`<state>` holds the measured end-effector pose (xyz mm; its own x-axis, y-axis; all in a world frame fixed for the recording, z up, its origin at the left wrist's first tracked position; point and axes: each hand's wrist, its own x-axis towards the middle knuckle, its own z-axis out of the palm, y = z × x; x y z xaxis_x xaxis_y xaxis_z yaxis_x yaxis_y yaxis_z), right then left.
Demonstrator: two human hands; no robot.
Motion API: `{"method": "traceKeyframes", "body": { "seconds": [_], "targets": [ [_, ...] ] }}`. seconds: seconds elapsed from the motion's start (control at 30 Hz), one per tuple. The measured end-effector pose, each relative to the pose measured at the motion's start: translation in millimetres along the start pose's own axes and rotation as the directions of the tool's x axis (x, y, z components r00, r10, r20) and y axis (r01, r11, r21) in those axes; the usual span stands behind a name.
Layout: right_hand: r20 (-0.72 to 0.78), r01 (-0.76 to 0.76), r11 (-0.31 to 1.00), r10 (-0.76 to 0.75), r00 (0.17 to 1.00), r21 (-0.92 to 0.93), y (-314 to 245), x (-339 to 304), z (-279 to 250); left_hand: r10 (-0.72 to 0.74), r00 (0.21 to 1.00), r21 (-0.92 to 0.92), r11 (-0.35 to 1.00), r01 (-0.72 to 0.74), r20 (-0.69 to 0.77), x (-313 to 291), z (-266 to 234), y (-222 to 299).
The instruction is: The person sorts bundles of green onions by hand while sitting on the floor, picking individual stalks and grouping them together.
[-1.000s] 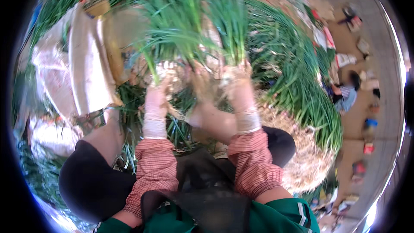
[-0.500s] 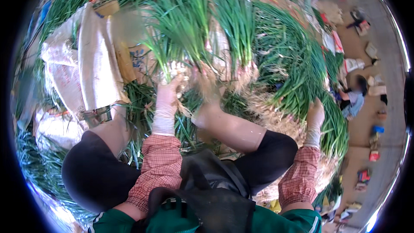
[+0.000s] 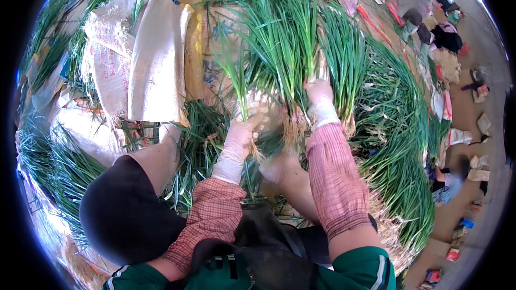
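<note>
Head view shows the left hand (image 3: 240, 135), in a thin pale glove, closed around the root end of an upright bunch of green onions (image 3: 285, 53), while the gloved right hand (image 3: 321, 102) wraps the same bunch from the other side, just above the tangle of pale roots (image 3: 293, 129). The bunch stands over the person's lap, in front of the woven sacks (image 3: 134, 59) and the heaped loose green onions (image 3: 398, 145) at the right. Doing this well likely means keeping the root ends level and both grips snug, so no stalks slide out.
</note>
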<state>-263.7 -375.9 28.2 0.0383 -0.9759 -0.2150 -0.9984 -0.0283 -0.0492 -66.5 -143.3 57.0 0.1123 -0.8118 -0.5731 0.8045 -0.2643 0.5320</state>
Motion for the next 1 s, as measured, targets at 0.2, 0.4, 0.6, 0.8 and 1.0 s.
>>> {"method": "traceKeyframes", "body": {
  "seconds": [0.2, 0.4, 0.6, 0.8, 1.0],
  "targets": [
    [-0.03, 0.027, 0.03, 0.118, 0.993, 0.999, -49, -113, -91, 0.052, 0.995, -0.061, 0.997, -0.047, 0.082, -10, -4, 24],
    [-0.138, 0.311, 0.934, -0.29, 0.947, 0.173, -70, -206, -61, 0.166, 0.984, 0.191, 0.966, -0.176, 0.066, -13, 20, 8],
    [-0.025, 0.14, 0.603, -0.195, 0.981, 0.785, -71, -215, -24, 0.052, 0.989, 0.219, 0.972, -0.082, 0.138, 0, -2, -8],
    [0.2, -0.265, 0.37, 0.204, 0.958, 0.891, -101, -181, 2, 0.057, 0.998, 0.286, 0.956, -0.06, 0.022, 5, -4, -16],
    [-0.137, 0.108, 0.481, 0.026, 0.99, 0.87, -108, -190, 17, -0.079, 0.984, 0.144, 0.988, 0.056, 0.16, -11, -10, 3]
  ]
}}
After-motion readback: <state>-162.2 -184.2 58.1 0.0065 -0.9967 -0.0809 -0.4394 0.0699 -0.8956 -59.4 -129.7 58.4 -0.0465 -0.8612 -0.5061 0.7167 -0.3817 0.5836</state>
